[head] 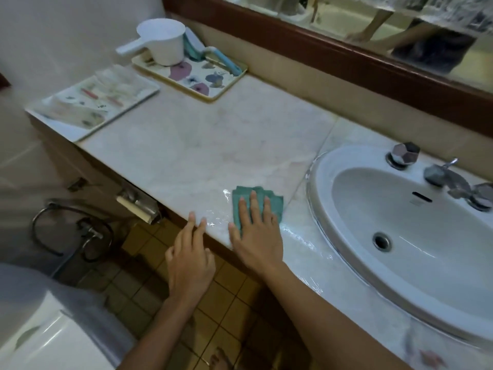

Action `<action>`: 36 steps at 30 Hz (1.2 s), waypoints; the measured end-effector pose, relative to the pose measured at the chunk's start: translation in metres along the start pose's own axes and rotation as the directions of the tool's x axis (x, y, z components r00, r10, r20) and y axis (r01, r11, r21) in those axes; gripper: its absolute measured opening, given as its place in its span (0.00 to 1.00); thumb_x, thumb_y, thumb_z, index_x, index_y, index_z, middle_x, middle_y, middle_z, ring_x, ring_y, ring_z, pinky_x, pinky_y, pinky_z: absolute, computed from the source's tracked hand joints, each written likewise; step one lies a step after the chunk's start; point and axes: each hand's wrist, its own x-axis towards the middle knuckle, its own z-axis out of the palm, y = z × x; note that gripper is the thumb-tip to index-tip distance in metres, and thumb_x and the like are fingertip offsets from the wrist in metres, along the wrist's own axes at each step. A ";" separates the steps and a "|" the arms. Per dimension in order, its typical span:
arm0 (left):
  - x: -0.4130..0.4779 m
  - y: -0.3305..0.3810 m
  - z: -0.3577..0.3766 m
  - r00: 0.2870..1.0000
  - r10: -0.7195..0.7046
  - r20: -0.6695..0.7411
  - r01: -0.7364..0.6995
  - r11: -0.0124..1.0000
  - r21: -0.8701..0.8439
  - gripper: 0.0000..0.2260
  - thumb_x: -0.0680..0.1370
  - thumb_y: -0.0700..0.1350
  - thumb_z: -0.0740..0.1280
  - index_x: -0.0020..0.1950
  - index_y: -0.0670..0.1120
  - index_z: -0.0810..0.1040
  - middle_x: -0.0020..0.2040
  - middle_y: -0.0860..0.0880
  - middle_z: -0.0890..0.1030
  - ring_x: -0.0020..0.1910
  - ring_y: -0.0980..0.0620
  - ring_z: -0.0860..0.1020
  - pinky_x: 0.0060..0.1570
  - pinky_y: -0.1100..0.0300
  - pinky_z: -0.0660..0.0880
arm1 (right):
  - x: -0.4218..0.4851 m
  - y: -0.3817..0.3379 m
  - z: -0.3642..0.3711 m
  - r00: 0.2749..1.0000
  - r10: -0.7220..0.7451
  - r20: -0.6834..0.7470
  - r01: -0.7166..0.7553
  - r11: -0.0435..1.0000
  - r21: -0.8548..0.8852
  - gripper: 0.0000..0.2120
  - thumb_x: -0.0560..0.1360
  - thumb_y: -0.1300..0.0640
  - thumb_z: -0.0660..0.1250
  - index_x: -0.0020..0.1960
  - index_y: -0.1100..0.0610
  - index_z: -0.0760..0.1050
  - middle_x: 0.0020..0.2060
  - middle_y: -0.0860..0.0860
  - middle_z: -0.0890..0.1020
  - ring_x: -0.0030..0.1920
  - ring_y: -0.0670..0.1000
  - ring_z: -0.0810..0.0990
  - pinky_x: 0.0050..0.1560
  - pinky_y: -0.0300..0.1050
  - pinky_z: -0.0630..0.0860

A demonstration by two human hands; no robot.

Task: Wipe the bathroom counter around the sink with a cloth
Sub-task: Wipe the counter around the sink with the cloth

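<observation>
Right hand (256, 236) flat on teal cloth (272, 202), fingers (253, 204) spread, pressing it onto table (186, 145) near front edge, just left of sink (400, 222). Cloth lies under and beyond fingertips, long axis left-right. Left hand (190, 259) nearer edge, fingers loosely apart, holding nothing. Dry marble lies left and far; wet streaks nearest sink.

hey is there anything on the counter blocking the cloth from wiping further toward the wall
Nothing nearby. The right hand presses the green cloth flat on bare marble. Only at the far end do the floral tray and white tray sit in the way.
</observation>
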 end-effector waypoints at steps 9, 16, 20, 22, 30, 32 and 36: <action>0.004 -0.013 -0.006 0.997 0.074 0.036 -0.074 0.997 0.014 0.38 0.64 0.37 0.73 0.73 0.50 0.69 0.76 0.48 0.66 0.60 0.47 0.76 0.49 0.48 0.73 | -0.020 0.085 -0.021 0.999 -0.014 -0.039 0.010 0.995 -0.099 0.30 0.78 0.39 0.42 0.78 0.45 0.45 0.78 0.46 0.42 0.77 0.51 0.39 0.76 0.47 0.39; 0.015 -0.014 -0.018 0.997 0.074 -0.010 -0.074 0.995 -0.066 0.28 0.65 0.38 0.66 0.65 0.52 0.77 0.68 0.51 0.74 0.56 0.49 0.78 0.46 0.49 0.75 | 0.127 0.070 -0.036 0.957 0.271 -0.100 -0.274 0.962 -0.013 0.30 0.80 0.41 0.47 0.79 0.51 0.48 0.78 0.53 0.46 0.77 0.60 0.45 0.75 0.55 0.45; 0.048 -0.028 -0.036 0.987 0.104 -0.122 -0.124 0.977 -0.176 0.15 0.72 0.44 0.60 0.53 0.52 0.82 0.56 0.56 0.78 0.52 0.56 0.73 0.47 0.51 0.76 | 0.200 0.051 -0.045 0.965 0.259 -0.043 -0.258 0.966 0.027 0.30 0.80 0.40 0.47 0.79 0.50 0.47 0.78 0.52 0.44 0.77 0.59 0.44 0.75 0.57 0.45; 0.074 -0.033 -0.048 0.982 0.079 -0.172 -0.119 0.964 -0.238 0.15 0.74 0.47 0.58 0.52 0.49 0.83 0.58 0.54 0.76 0.55 0.53 0.72 0.50 0.53 0.74 | 0.222 0.030 -0.042 0.979 0.202 -0.029 -0.202 0.979 0.021 0.31 0.80 0.40 0.46 0.79 0.50 0.47 0.78 0.52 0.44 0.77 0.59 0.42 0.75 0.56 0.43; 0.174 -0.052 -0.057 0.941 -0.157 -0.298 0.077 0.962 -0.262 0.12 0.75 0.40 0.64 0.56 0.47 0.81 0.64 0.48 0.72 0.61 0.44 0.70 0.61 0.47 0.68 | 0.105 -0.047 0.002 0.888 -0.454 0.075 0.455 0.891 0.015 0.28 0.79 0.41 0.51 0.78 0.47 0.54 0.78 0.49 0.51 0.78 0.56 0.45 0.74 0.56 0.54; 0.191 -0.055 -0.053 0.949 -0.167 -0.269 0.107 0.968 -0.227 0.13 0.75 0.44 0.61 0.57 0.48 0.80 0.66 0.48 0.72 0.63 0.43 0.69 0.61 0.45 0.68 | 0.081 -0.006 -0.005 0.873 -0.479 0.086 0.482 0.876 -0.018 0.28 0.79 0.42 0.52 0.77 0.46 0.54 0.78 0.48 0.52 0.78 0.54 0.47 0.73 0.54 0.56; 0.201 -0.054 -0.044 0.943 -0.186 -0.276 0.153 0.979 -0.135 0.11 0.77 0.41 0.65 0.58 0.50 0.79 0.66 0.50 0.73 0.65 0.43 0.67 0.61 0.43 0.68 | 0.107 0.079 -0.033 0.982 -0.191 -0.003 0.190 0.979 -0.075 0.28 0.79 0.42 0.49 0.78 0.46 0.52 0.78 0.48 0.51 0.78 0.53 0.46 0.74 0.54 0.53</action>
